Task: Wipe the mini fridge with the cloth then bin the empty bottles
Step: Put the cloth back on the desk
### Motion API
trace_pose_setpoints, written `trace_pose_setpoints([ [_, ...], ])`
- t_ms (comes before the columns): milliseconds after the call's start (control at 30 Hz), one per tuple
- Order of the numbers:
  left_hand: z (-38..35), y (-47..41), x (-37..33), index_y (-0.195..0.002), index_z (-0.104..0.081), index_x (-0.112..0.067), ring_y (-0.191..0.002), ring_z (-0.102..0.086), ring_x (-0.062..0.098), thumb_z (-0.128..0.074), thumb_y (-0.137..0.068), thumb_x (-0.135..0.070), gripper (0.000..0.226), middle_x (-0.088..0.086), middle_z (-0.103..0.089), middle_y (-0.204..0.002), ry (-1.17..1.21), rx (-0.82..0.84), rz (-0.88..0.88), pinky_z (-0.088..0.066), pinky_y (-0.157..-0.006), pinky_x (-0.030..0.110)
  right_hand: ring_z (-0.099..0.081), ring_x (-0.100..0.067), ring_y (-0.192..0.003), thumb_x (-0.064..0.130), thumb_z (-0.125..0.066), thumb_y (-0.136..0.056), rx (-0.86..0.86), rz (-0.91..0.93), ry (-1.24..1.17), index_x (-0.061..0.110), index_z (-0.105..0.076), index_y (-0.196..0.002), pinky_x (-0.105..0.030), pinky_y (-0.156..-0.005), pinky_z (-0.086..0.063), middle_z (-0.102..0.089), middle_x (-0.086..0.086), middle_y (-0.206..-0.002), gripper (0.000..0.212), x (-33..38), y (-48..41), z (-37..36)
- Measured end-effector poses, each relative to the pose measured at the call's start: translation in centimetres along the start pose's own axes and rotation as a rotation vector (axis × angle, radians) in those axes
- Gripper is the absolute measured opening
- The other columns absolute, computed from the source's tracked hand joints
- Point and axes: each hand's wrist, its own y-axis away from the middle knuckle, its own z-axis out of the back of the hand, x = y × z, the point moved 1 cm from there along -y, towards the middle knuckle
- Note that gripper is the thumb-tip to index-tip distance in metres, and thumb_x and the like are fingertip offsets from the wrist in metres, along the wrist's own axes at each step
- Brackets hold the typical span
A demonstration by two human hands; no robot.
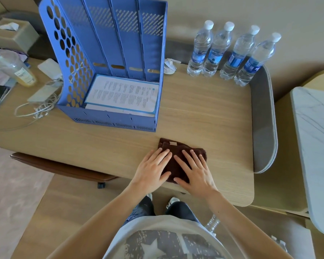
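We press our left hand (pixel 151 170) and right hand (pixel 195 171), fingers (pixel 162 156) spread flat, on the folded dark brown cloth (pixel 178 159) to keep it neat on the wooden surface (pixel 204 116).

Office: desk (pixel 204 113), file rack (pixel 108 53)

A blue file rack (pixel 101 43) holding papers (pixel 122 94) stands on the wooden desk (pixel 204 118) beside white cables (pixel 36 109).
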Motion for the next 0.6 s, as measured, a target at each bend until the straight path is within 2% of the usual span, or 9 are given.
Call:
trace_pose_setpoints([
  [167,1.7,1.6,1.8,-0.136,-0.055,-0.013,-0.118,-0.057,0.021,-0.043,-0.092,-0.044,0.054,0.003,-0.060,-0.131,0.083,-0.062,0.149,-0.048,-0.098,0.037,-0.019,-0.030,-0.152,0.065,-0.042,-0.092,0.032,0.021,-0.025,0.036,-0.029,-0.155,-0.051,-0.122,-0.016,-0.030,-0.003,-0.162,0.070,0.5,-1.2,-1.0],
  [267,2.5,3.5,4.1,-0.125,-0.062,-0.012,-0.108,-0.060,0.020,-0.041,-0.090,-0.042,0.050,0.001,-0.064,-0.120,0.080,-0.114,0.225,-0.050,-0.091,0.035,-0.021,-0.031,-0.151,0.064,-0.042,-0.091,0.041,0.049,-0.024,0.035,-0.032,-0.154,-0.051,-0.122,-0.016,-0.032,-0.003,-0.161,0.069,1.7,-2.5,-1.1],
  [400,3.1,6.3,6.8,-0.118,-0.064,-0.011,-0.106,-0.060,0.022,-0.045,-0.088,-0.040,0.046,0.001,-0.065,-0.115,0.090,-0.166,0.347,-0.049,-0.088,0.036,-0.024,-0.032,-0.150,0.063,-0.039,-0.090,0.063,0.063,-0.038,0.034,-0.037,-0.152,-0.054,-0.121,-0.019,-0.034,-0.004,-0.160,0.068,4.9,-4.8,-1.4],
  [500,3.7,8.1,8.7,-0.119,-0.064,-0.012,-0.108,-0.058,0.021,-0.044,-0.089,-0.042,0.047,0.000,-0.064,-0.117,0.102,-0.164,0.427,-0.049,-0.090,0.037,-0.019,-0.032,-0.152,0.063,-0.036,-0.091,0.092,0.080,-0.041,0.035,-0.034,-0.153,-0.051,-0.122,-0.011,-0.031,-0.003,-0.161,0.069,7.7,-6.7,-1.8],
  [600,4.2,9.7,10.5,-0.120,-0.063,-0.012,-0.110,-0.057,0.021,-0.044,-0.089,-0.042,0.047,-0.001,-0.064,-0.119,0.112,-0.159,0.474,-0.048,-0.093,0.037,-0.018,-0.033,-0.152,0.064,-0.034,-0.092,0.102,0.101,-0.038,0.035,-0.031,-0.154,-0.051,-0.122,-0.009,-0.030,-0.003,-0.162,0.069,10.4,-8.4,-2.3],
])
